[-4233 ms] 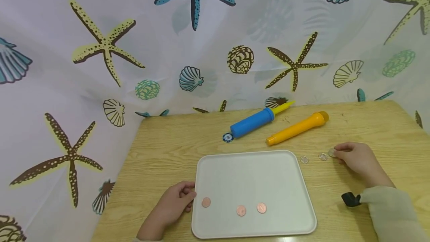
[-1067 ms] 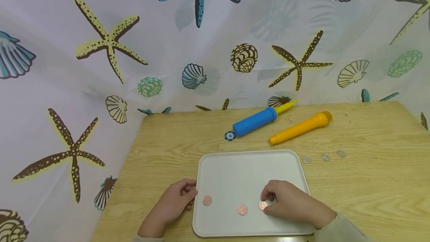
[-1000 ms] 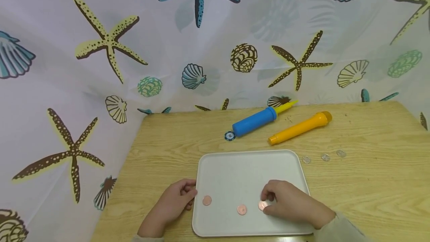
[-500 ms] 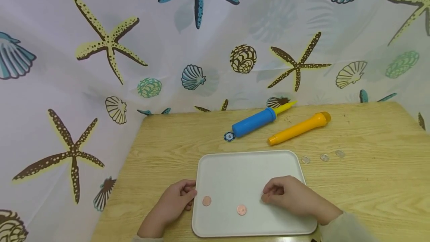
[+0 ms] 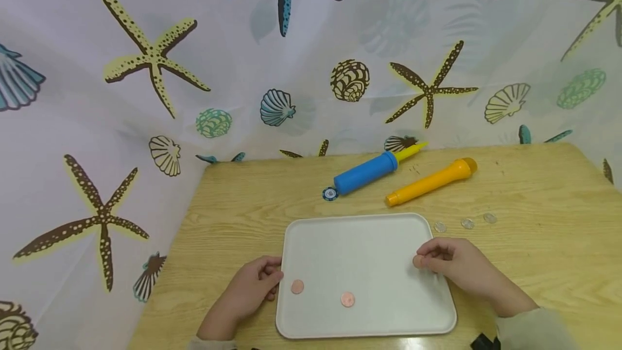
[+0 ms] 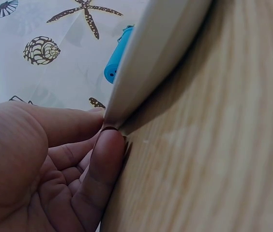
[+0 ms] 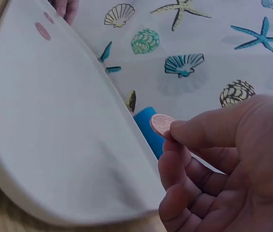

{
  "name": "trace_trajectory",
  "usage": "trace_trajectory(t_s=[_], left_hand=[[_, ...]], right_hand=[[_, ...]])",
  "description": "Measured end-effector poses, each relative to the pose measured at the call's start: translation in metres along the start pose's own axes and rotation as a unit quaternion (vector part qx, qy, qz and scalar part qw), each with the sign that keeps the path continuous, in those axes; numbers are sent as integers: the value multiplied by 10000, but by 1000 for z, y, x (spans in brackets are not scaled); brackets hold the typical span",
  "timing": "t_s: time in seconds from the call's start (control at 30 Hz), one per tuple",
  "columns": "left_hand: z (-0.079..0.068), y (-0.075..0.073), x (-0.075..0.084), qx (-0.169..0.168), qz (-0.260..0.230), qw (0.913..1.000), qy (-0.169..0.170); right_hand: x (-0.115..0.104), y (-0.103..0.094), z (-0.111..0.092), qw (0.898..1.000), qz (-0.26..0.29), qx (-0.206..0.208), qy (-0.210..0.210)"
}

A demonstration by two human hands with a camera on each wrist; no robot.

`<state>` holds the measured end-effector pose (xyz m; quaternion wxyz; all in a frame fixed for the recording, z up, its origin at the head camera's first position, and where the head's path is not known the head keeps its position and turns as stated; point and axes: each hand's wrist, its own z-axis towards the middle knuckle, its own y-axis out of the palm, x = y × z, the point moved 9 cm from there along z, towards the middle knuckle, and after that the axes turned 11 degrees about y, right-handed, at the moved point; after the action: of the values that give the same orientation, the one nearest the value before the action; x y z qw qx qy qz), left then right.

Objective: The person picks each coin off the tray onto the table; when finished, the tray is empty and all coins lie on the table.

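My right hand (image 5: 461, 264) pinches a copper coin (image 7: 162, 125) between thumb and fingertip, raised over the right side of the white tray (image 5: 359, 253). The right wrist view shows the coin tilted, part of its face covered by the thumb. At the tray's left edge, my left hand (image 5: 250, 288) pinches the rim between thumb and finger, as the left wrist view (image 6: 110, 126) shows close up. Two more copper coins lie flat in the tray: one coin (image 5: 297, 286) near the left edge, another coin (image 5: 347, 299) at the lower middle.
Right of the tray's far corner, three silver coins lie in a row on the wooden table (image 5: 233, 204), the nearest silver coin (image 5: 439, 227) by the rim. Behind the tray are a blue pump (image 5: 365, 174), a poker chip (image 5: 330, 194) and an orange toy microphone (image 5: 431, 182).
My right hand set the third silver coin down on the table, moved to the tray, picked up the rightmost copper coin and carried it right and away from me. The left hand stayed at the rim.
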<state>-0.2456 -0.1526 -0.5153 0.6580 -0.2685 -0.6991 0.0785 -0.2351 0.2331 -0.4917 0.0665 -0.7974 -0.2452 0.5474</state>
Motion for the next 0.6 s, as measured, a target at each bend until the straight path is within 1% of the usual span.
trace_trajectory(t_s=[0.13, 0.3, 0.37, 0.43, 0.6], left_hand=[[1, 0, 1, 4, -24, 10000, -10], [1, 0, 2, -21, -48, 10000, 17], [1, -1, 2, -28, -55, 10000, 14], [0, -1, 1, -26, -46, 10000, -2], [-1, -1, 0, -19, -38, 10000, -55]], right_hand=[[17, -27, -1, 9988, -57, 375, 298], [33, -54, -4, 9948, -480, 789, 420], [37, -59, -5, 9928, -691, 885, 421], [40, -62, -5, 9901, -906, 941, 509], [40, -58, -3, 9854, -1313, 971, 482]])
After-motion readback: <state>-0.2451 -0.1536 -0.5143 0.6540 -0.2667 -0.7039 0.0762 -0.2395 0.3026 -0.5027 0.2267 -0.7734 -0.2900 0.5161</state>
